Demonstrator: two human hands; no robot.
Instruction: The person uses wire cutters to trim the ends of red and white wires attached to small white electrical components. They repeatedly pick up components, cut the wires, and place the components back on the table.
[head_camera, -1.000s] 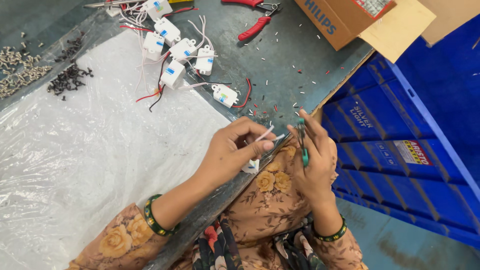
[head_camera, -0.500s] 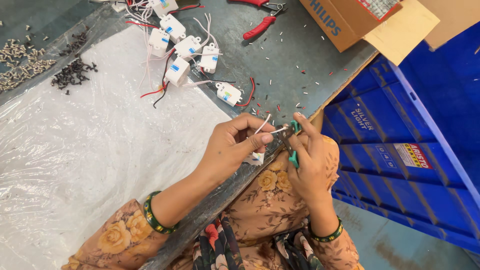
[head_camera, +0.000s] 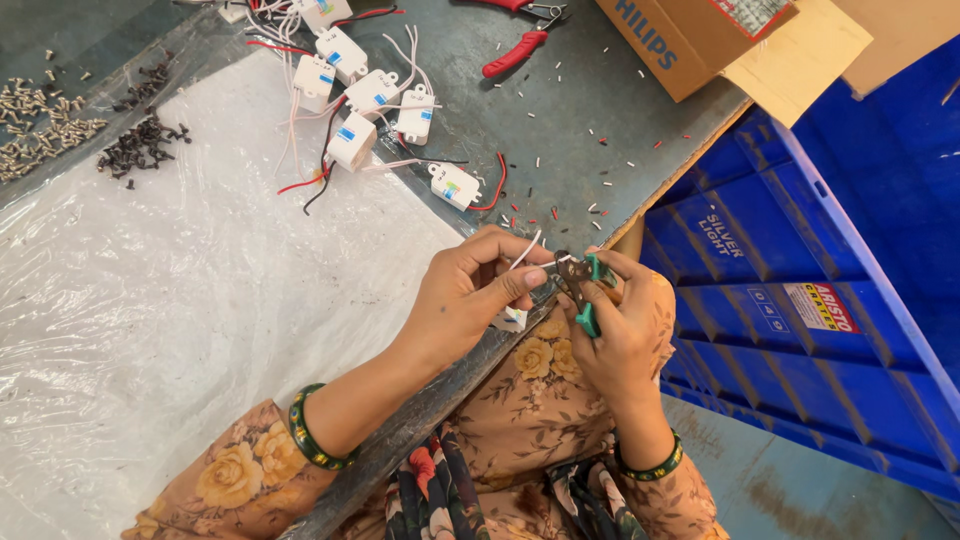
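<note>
Head view, looking down over the table edge: the left hand (head_camera: 470, 290) pinches a thin white wire (head_camera: 527, 248) between thumb and forefinger, and a small white box (head_camera: 512, 318) hangs half hidden just under that hand, at the lip of the grey table (head_camera: 560, 130). The right hand (head_camera: 625, 335) is closed around a pair of green-handled pliers (head_camera: 580, 285), fingers wrapped on the handles, the dark metal head pointing left toward the wire. The wire's free end sticks up and to the right from the left fingertips, so its long axis runs slantwise toward the plier head; the two are touching or all but touching, and I cannot tell whether the plier head is closed on the wire. The pliers lie straight to the right of the wire, and the right hand is the nearer one to the tool's working end.

Farther up the table sit more white boxes with wires (head_camera: 372, 95), well apart from both hands, along with red-handled pliers (head_camera: 515, 52), a heap of dark screws (head_camera: 140, 145), and short wire scraps. A clear plastic sheet (head_camera: 150, 300) covers the left side. A cardboard box (head_camera: 690, 40) and a blue crate (head_camera: 800, 270) stand to the right.
</note>
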